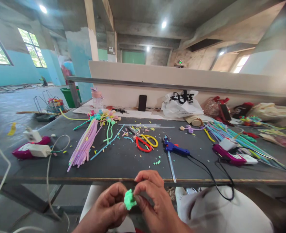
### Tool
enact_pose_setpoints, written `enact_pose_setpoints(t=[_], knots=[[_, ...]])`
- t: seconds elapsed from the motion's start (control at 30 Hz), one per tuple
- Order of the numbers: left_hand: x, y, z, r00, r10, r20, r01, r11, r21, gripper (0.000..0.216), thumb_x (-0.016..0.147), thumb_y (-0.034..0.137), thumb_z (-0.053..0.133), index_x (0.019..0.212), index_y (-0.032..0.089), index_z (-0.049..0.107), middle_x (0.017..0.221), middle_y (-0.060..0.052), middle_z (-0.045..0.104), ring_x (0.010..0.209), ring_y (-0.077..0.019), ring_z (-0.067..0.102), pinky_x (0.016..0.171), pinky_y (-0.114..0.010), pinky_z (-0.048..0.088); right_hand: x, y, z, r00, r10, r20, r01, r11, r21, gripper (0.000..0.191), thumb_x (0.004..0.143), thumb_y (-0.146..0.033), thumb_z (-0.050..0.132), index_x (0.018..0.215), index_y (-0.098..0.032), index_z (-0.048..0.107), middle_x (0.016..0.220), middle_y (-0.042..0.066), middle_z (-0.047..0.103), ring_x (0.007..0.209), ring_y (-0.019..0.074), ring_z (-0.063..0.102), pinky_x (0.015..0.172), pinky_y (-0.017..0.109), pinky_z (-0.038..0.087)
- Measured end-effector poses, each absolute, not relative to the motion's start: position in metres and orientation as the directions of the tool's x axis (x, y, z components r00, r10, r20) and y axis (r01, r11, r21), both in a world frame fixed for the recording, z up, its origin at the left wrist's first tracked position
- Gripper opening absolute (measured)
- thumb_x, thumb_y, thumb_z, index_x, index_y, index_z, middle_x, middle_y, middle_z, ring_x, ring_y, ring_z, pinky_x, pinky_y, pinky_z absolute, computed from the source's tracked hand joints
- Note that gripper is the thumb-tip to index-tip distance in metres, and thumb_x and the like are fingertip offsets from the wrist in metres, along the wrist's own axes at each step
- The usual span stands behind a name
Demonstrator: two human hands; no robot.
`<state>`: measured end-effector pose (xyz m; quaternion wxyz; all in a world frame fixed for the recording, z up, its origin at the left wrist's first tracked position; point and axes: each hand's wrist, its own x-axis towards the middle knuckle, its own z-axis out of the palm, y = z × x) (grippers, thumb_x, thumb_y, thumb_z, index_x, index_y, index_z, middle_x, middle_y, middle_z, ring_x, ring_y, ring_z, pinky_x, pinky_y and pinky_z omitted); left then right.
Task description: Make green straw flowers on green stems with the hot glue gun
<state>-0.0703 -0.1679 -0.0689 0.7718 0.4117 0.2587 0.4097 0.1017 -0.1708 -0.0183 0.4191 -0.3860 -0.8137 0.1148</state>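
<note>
Both my hands are below the near edge of the dark table (123, 160). My left hand (106, 208) and my right hand (154, 200) pinch a small lump of green foam (129, 199) between thumbs and fingertips; both are closed on it. On the table just beyond lie red and yellow scissors (145, 142) and a blue glue gun (174, 148) with a clear glue stick (171, 166) and a black cord (213, 174). Small green and yellow foam scraps (157, 161) are scattered nearby.
A bundle of pastel pipe-cleaner stems with flower heads (87, 140) lies left of centre. Power strips (32, 149) (230, 157) with cables sit at both sides. Teal stems (232, 137), a white plastic bag (180, 103), a phone (142, 103) and a low wall stand behind.
</note>
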Motion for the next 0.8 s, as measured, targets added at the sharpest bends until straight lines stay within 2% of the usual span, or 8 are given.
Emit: enact_pose_setpoints(t=[0.13, 0.27, 0.47, 0.67, 0.8], knots=[[-0.068, -0.166, -0.064, 0.467, 0.876, -0.116, -0.373, 0.315, 0.873, 0.038, 0.068, 0.047, 0.07, 0.068, 0.016, 0.049, 0.045, 0.01, 0.033, 0.039, -0.0012, 0.019, 0.039, -0.018, 0.011, 0.101, -0.17, -0.021, -0.319, 0.739, 0.593, 0.554, 0.653, -0.517, 0.006, 0.082, -0.016, 0.053, 0.077, -0.02, 0.055, 0.09, 0.004, 0.056, 0.086, 0.0178, 0.054, 0.077, 0.035, 0.043], [-0.063, -0.161, -0.069, 0.492, 0.863, -0.11, -0.43, 0.351, 0.832, 0.043, 0.067, 0.052, 0.067, 0.063, 0.017, 0.044, 0.042, 0.009, 0.037, 0.034, -0.0005, 0.017, 0.034, -0.017, 0.01, 0.1, -0.17, -0.023, -0.279, 0.767, 0.578, 0.584, 0.613, -0.532, 0.006, 0.081, -0.015, 0.054, 0.078, -0.021, 0.055, 0.09, 0.004, 0.058, 0.086, 0.0182, 0.056, 0.077, 0.035, 0.044], [-0.056, -0.158, -0.08, 0.543, 0.833, -0.108, -0.492, 0.42, 0.763, 0.037, 0.071, 0.048, 0.066, 0.066, 0.017, 0.045, 0.04, 0.01, 0.038, 0.028, 0.0003, 0.015, 0.03, -0.014, 0.01, 0.1, -0.171, -0.025, -0.289, 0.788, 0.543, 0.613, 0.588, -0.528, 0.01, 0.08, -0.011, 0.052, 0.078, -0.021, 0.055, 0.09, 0.004, 0.059, 0.087, 0.0182, 0.056, 0.078, 0.037, 0.043], [-0.054, -0.159, -0.079, 0.556, 0.818, -0.147, -0.479, 0.46, 0.748, 0.038, 0.07, 0.05, 0.066, 0.068, 0.018, 0.045, 0.039, 0.011, 0.036, 0.027, -0.0001, 0.014, 0.029, -0.015, 0.009, 0.103, -0.171, -0.025, -0.308, 0.792, 0.527, 0.635, 0.584, -0.507, 0.01, 0.082, -0.013, 0.051, 0.082, -0.021, 0.056, 0.092, 0.004, 0.058, 0.09, 0.0186, 0.056, 0.08, 0.038, 0.043], [-0.056, -0.159, -0.077, 0.591, 0.794, -0.146, -0.494, 0.499, 0.712, 0.034, 0.072, 0.046, 0.065, 0.071, 0.017, 0.047, 0.041, 0.01, 0.038, 0.028, -0.0002, 0.016, 0.03, -0.015, 0.01, 0.104, -0.169, -0.019, -0.331, 0.785, 0.524, 0.604, 0.603, -0.522, 0.018, 0.085, -0.013, 0.044, 0.082, -0.022, 0.059, 0.091, 0.004, 0.059, 0.088, 0.0182, 0.057, 0.077, 0.037, 0.045]])
